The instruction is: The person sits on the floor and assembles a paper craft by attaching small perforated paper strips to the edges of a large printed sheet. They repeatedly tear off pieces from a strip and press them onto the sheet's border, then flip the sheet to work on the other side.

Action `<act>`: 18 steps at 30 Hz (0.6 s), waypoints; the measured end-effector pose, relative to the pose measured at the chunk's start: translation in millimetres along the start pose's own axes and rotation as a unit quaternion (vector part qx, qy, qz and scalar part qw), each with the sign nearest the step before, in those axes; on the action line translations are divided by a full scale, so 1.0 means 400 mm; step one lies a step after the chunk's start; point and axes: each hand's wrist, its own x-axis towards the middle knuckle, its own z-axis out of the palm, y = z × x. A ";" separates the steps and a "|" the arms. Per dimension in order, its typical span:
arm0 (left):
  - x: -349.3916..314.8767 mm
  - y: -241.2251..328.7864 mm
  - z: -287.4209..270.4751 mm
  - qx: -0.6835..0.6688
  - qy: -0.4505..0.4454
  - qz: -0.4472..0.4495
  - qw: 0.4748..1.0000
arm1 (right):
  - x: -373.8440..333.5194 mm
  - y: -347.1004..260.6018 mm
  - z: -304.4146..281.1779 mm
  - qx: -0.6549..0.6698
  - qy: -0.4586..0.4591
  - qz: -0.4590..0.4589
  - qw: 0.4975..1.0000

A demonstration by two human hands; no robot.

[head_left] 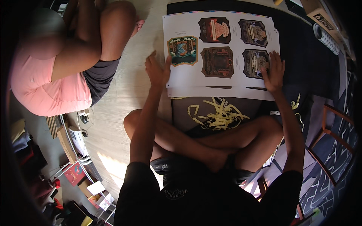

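Large white printed sheets lie stacked before me, with the lower edge of one showing beneath the top sheet. Several dark, ornate label designs are printed on the top one, among them a teal label with an orange border at the left. My left hand is at the stack's left edge, fingers apart, one digit close to or touching the paper. On the right edge rests my right hand, its fingers spread and its thumb over a printed label. Neither hand is closed around anything.
Yellow paper strips lie tangled between the sheets and my crossed legs. A person in a pink shirt sits at the left on the wooden floor. At the far right are a roll, a cardboard box and a brown wooden frame.
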 end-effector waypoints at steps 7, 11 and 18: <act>-0.055 -0.051 0.103 0.100 -0.007 -0.015 0.995 | -0.003 0.034 0.020 0.053 0.006 0.005 0.999; -0.064 -0.011 0.088 0.088 0.008 0.041 0.995 | -0.023 0.050 0.025 0.127 0.042 0.034 0.990; -0.064 0.023 0.072 0.030 0.012 0.074 0.997 | 0.003 0.047 -0.010 0.314 0.000 0.155 0.937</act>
